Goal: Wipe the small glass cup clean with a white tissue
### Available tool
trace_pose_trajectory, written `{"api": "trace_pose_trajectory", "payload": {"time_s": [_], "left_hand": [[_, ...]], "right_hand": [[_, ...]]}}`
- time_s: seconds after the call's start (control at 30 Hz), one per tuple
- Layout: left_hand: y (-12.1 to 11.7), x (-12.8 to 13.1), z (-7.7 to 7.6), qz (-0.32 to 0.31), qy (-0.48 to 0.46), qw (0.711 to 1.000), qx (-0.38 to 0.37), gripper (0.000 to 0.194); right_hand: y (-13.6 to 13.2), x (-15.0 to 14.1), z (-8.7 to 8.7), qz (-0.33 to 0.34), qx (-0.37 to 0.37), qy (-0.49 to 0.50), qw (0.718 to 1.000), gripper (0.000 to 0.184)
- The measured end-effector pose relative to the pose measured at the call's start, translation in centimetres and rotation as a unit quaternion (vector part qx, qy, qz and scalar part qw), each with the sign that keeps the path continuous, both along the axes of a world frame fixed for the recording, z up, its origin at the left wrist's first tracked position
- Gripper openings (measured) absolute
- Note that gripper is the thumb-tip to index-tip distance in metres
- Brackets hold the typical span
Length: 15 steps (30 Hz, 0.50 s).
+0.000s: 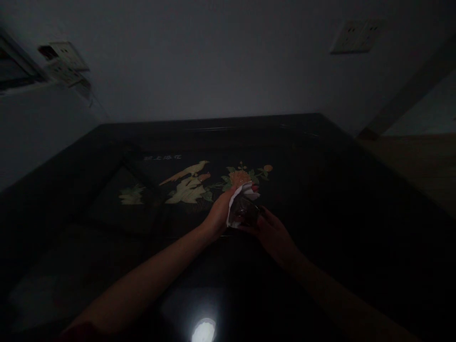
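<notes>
Over the dark tabletop, both hands meet around a small, shiny, see-through glass (245,210), which looks dark in the dim light. My left hand (218,214) is closed on a white cloth or paper (232,202) that is pressed along the glass's left side and over its top edge. From the right, my right hand (272,232) grips the glass, with fingers at its right side and underneath. The dimness hides the glass's exact shape and parts of the right fingers.
A glossy black table (228,270) carries an inlaid picture of birds (188,183) and a flower (240,178). Behind it stands a pale wall (213,61) with sockets at left (69,56) and right (358,36). A bright light reflection (204,330) shows near the front.
</notes>
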State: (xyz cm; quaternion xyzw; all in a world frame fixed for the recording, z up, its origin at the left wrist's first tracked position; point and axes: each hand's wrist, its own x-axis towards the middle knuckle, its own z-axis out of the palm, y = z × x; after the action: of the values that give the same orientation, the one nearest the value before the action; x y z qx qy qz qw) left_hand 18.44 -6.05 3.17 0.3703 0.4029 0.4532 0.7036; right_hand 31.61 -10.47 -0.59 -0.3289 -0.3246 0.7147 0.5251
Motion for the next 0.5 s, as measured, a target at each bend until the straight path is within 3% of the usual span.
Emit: {"api": "trace_pose_trajectory", "payload": {"time_s": [0.1, 0.23, 0.33, 0.5], "left_hand": [[-0.1, -0.3, -0.1, 0.021, 0.073, 0.995, 0.068, 0.044], [-0.9, -0.7, 0.6, 0.029, 0.197, 0.957, 0.212, 0.042], [-1.5, -0.8, 1.2, 0.032, 0.273, 0.908, 0.317, 0.042], [-2.0, -0.8, 1.8, -0.008, 0.377, 0.798, 0.469, 0.039]], "right_hand": [[0.0, 0.0, 0.1, -0.002, 0.004, -0.016, 1.0, 0.04], [0.0, 0.0, 0.3, -0.001, 0.016, -0.031, 0.999, 0.041], [-0.2, 0.1, 0.3, -0.007, 0.016, -0.044, 0.999, 0.039], [-0.4, 0.2, 0.1, -0.008, 0.008, -0.093, 0.996, 0.036]]}}
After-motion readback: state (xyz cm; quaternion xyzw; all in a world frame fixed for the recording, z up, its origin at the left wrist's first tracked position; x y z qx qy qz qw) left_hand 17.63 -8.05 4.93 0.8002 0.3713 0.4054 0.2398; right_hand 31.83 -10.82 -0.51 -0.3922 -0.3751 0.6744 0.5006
